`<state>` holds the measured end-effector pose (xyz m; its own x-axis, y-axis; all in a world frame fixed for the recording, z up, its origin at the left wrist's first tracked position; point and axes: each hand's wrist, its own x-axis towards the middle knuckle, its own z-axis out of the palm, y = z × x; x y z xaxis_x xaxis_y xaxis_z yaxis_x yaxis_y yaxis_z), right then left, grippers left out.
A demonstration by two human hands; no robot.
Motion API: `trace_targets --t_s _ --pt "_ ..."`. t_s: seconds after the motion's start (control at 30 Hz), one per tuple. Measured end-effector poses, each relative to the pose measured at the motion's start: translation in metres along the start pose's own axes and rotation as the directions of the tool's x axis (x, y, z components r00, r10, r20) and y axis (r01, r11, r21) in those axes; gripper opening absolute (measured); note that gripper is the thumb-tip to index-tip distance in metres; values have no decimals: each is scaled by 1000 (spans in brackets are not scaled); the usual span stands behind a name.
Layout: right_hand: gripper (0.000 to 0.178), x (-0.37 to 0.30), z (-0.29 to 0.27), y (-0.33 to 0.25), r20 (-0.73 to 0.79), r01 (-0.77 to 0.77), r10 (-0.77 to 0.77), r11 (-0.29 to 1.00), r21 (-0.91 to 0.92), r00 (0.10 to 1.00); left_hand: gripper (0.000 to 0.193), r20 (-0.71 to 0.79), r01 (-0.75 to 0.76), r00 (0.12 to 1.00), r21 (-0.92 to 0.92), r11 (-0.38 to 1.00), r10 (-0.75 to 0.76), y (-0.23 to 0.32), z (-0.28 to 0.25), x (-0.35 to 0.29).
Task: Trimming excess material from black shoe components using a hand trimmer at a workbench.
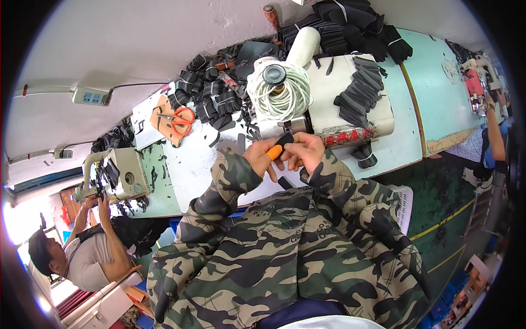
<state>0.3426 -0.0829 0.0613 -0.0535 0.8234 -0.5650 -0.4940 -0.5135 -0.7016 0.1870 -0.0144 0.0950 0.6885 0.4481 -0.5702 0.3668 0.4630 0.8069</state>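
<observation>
My left hand (262, 157) is closed around an orange-handled tool (273, 152) just in front of the machine (350, 104). My right hand (304, 152) pinches a small black strip piece (285, 139) next to that tool, and both hands touch each other. Both forearms wear camouflage sleeves. A black strip (284, 182) lies on the white table (192, 170) just below my hands.
A coil of white cord (279, 93) sits on the machine, with black pieces (361, 88) stacked on top. Orange scissors (181, 120) lie on a brown pad at left. Piles of black parts (213, 93) fill the back. Another person (87, 252) works at a second machine (123, 172) at left.
</observation>
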Motion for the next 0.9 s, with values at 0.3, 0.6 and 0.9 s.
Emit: trace_targets --t_s 0.3,0.6,0.9 --pt "15 0 -19 -32 49 259 -282 780 -570 958 27 -66 285 958 205 936 -277 19 -43 23" --pt "20 13 -44 -51 162 446 -739 204 -871 654 27 -54 216 976 311 925 -210 2 -36 15" --pt "36 -9 -142 -148 201 367 -810 19 -930 551 54 222 -30 975 129 991 1 5 68 17"
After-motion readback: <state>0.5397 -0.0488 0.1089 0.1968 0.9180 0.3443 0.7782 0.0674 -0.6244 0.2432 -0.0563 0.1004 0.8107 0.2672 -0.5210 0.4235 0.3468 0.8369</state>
